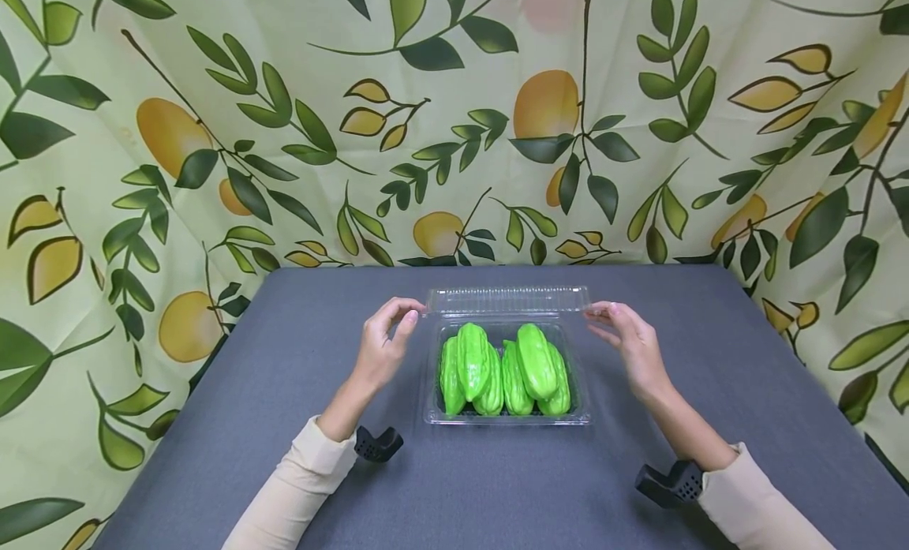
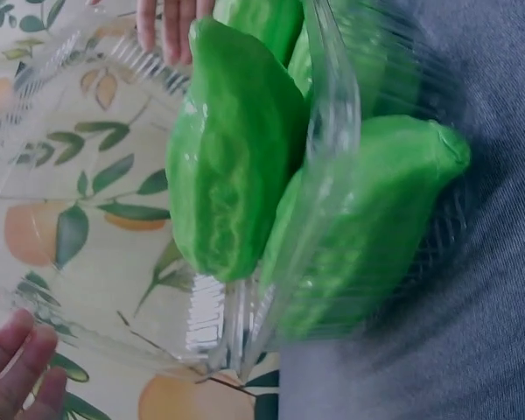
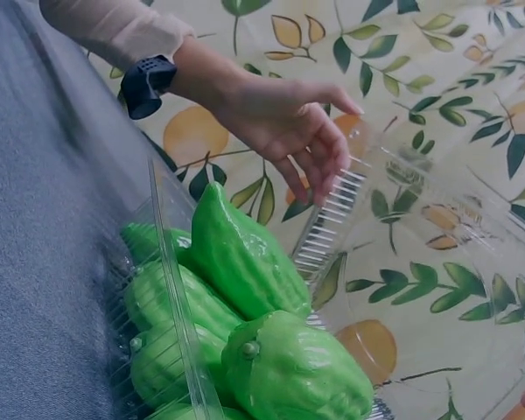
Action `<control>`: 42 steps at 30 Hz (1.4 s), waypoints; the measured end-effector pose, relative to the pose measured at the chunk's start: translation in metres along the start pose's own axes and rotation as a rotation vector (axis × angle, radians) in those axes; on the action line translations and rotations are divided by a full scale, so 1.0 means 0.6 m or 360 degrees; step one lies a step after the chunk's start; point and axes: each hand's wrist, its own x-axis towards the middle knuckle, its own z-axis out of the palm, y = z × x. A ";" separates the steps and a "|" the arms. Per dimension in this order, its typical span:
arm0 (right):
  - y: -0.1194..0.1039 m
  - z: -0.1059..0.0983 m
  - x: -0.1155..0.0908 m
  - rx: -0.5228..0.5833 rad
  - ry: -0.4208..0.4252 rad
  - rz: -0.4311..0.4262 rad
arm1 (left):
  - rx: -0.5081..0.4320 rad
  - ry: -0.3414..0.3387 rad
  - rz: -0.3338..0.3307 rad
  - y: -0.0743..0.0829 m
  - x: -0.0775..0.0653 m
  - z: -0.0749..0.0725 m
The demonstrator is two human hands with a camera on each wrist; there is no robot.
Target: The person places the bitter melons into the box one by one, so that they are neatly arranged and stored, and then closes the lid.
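A clear plastic clamshell box [image 1: 507, 421] stands on the table with its hinged lid [image 1: 507, 301] raised at the back. Several glossy, ridged green fruits, like bitter melons [image 1: 536, 361], are piled inside in two groups. My left hand [image 1: 379, 345] is at the lid's left corner, thumb and fingertips beside its edge. In the right wrist view the left hand [image 3: 280, 127] has its thumb straight and fingers loosely bent. Opposite it, my right hand [image 1: 632, 349] touches the lid's right corner with extended fingers. Straight right fingers [image 2: 171, 26] show beyond the lid in the left wrist view.
A grey cloth-covered table [image 1: 507, 487] lies under the box. Behind and at the sides hangs a curtain [image 1: 454, 140] printed with leaves and orange fruit. Each wrist carries a small black camera [image 1: 379, 444] below the hand.
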 end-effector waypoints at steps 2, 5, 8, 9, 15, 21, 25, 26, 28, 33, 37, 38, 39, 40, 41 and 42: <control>0.000 0.000 -0.003 0.0004 -0.0008 -0.0006 | 0.0037 -0.0002 -0.0028 0.004 -0.001 0.000; 0.002 0.000 -0.007 0.0014 -0.0022 -0.0031 | 0.0068 -0.0020 -0.0081 0.006 -0.003 0.001; 0.005 -0.002 -0.010 0.0038 -0.0040 -0.0057 | 0.0070 -0.0046 -0.0130 0.008 -0.007 0.001; 0.005 -0.003 -0.011 0.0040 -0.0045 -0.0056 | 0.0070 -0.0054 -0.0136 0.008 -0.009 0.000; 0.010 -0.008 -0.020 0.0031 -0.0057 -0.0029 | 0.0068 -0.0091 -0.0073 0.001 -0.018 -0.002; 0.019 -0.014 -0.024 -0.0046 -0.0093 -0.0061 | 0.0046 -0.0156 -0.0021 -0.009 -0.026 -0.004; 0.024 -0.017 -0.027 -0.0246 -0.0103 -0.0082 | 0.0059 -0.0201 -0.0002 -0.016 -0.030 -0.005; 0.026 -0.018 -0.028 -0.0278 -0.0103 -0.0086 | 0.0062 -0.0213 0.0006 -0.018 -0.031 -0.005; 0.029 -0.018 -0.029 -0.0321 -0.0109 -0.0096 | 0.0058 -0.0239 0.0011 -0.022 -0.033 -0.005; 0.038 -0.019 -0.031 -0.0285 -0.0145 -0.0117 | 0.0065 -0.0290 0.0021 -0.030 -0.038 -0.004; 0.047 -0.019 -0.033 -0.0241 -0.0189 -0.0137 | 0.0083 -0.0325 0.0016 -0.033 -0.042 -0.002; 0.049 -0.018 -0.034 -0.0223 -0.0199 -0.0139 | 0.0088 -0.0334 0.0020 -0.034 -0.043 -0.001; 0.050 -0.017 -0.035 -0.0213 -0.0208 -0.0140 | 0.0088 -0.0345 0.0014 -0.035 -0.045 0.000; 0.052 -0.016 -0.035 -0.0204 -0.0216 -0.0141 | 0.0087 -0.0355 0.0010 -0.037 -0.047 0.001; 0.053 -0.015 -0.037 -0.0204 -0.0220 -0.0139 | 0.0083 -0.0362 0.0007 -0.038 -0.048 0.002; 0.055 -0.015 -0.038 -0.0209 -0.0226 -0.0134 | 0.0084 -0.0367 0.0000 -0.040 -0.050 0.004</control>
